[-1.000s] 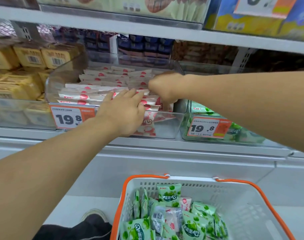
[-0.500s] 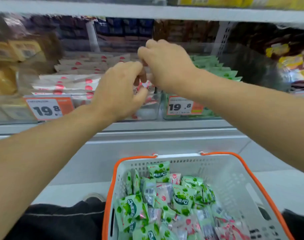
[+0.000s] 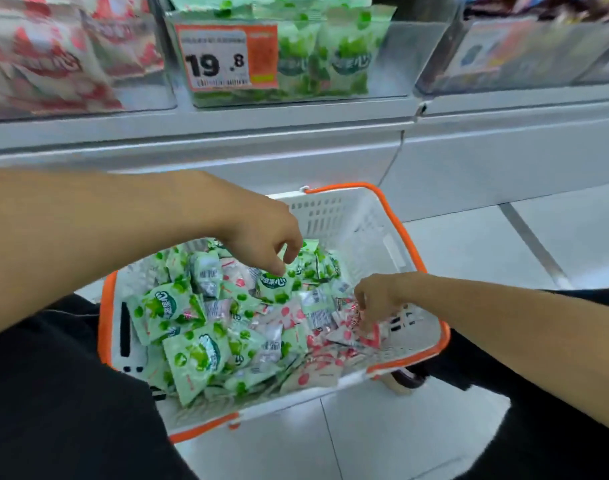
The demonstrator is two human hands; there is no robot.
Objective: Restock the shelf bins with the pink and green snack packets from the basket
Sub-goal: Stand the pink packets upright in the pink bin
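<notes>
Left hand (image 3: 261,244) hovers over green packets (image 3: 192,355), fingers loosely curled, holding nothing — right hand (image 3: 376,299) pinches pink packet (image 3: 369,336) near basket (image 3: 414,358) rim.

White perforated plastic basket (image 3: 348,220) rimmed in glossy orange plastic, glossy crinkled film seen on green packets (image 3: 195,358) and pink packets (image 3: 344,336), clear smooth plastic shelf bins (image 3: 393,60) at twelve o'clock, paper price label (image 3: 227,57), glossy floor tiles (image 3: 469,244).
</notes>
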